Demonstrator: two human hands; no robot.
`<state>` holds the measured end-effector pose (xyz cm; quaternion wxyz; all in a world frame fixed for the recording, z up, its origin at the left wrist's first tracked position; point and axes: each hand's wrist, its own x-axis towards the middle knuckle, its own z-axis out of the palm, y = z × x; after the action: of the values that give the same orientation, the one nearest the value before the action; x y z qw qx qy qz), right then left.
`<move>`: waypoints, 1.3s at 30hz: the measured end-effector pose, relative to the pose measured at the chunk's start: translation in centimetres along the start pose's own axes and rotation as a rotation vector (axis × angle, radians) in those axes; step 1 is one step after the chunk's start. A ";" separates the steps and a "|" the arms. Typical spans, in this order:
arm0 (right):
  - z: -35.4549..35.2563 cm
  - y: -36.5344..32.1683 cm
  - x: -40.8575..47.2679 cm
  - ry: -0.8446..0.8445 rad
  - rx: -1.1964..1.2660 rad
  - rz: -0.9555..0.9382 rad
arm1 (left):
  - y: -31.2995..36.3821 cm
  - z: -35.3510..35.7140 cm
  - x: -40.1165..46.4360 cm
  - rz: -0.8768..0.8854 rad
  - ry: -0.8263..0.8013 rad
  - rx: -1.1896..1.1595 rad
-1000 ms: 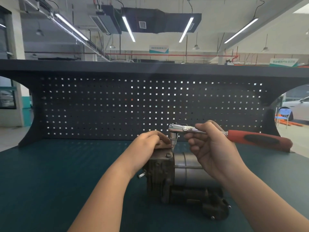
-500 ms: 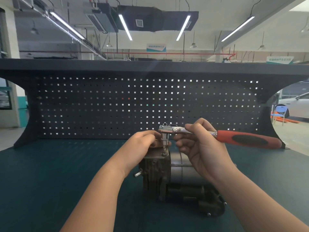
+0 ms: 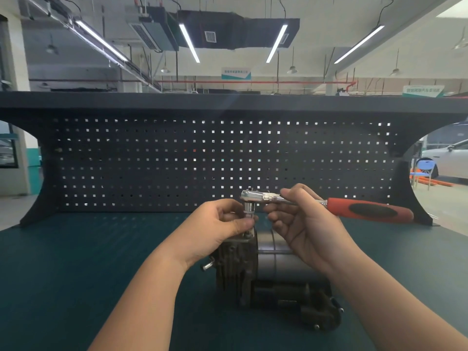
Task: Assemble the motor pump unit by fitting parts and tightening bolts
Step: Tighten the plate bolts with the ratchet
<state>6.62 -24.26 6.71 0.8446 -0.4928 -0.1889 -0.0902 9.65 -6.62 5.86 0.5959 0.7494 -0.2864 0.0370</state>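
One motor pump unit (image 3: 268, 274) sits on the green bench (image 3: 76, 274). The left hand (image 3: 217, 229) pinches the socket (image 3: 248, 211) of one ratchet wrench (image 3: 329, 205) atop it; the right hand (image 3: 306, 224) curls around the wrench's metal shaft.

Pump unit (image 3: 268, 274) before pegboard (image 3: 228, 160)

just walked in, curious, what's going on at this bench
A person is bolting together a motor pump unit that sits on the green bench mat. The right hand holds a ratchet wrench by its metal shank, near the head rather than on the red grip. The left hand pinches the socket under the wrench head, steadying it over a bolt on top of the unit.
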 end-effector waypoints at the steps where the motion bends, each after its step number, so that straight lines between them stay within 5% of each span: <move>1: 0.0 -0.1 0.0 -0.012 0.001 0.015 | 0.0 0.0 0.0 -0.001 -0.008 -0.022; 9: -0.2 -0.7 0.0 -0.137 -0.064 0.075 | 0.1 -0.3 -0.3 0.006 -0.044 -0.022; 20: 0.4 0.8 -0.8 -0.064 -0.390 -0.387 | 0.1 -0.8 -0.6 0.018 -0.069 -0.011; 25: 0.7 1.5 -1.2 -0.058 -0.482 -0.506 | -0.4 0.3 -0.3 0.097 0.027 0.038; 30: 0.0 1.4 -0.6 -0.064 -0.414 -0.406 | -2.4 0.6 0.2 0.164 0.324 0.050; 39: -0.7 1.6 -0.6 -0.127 -0.404 -0.442 | -2.0 2.8 0.5 0.190 0.556 0.383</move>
<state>6.80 -24.10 4.93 0.6758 -0.6025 -0.3221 -0.2767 10.18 -9.12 3.53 0.4934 0.7789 -0.1695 0.3480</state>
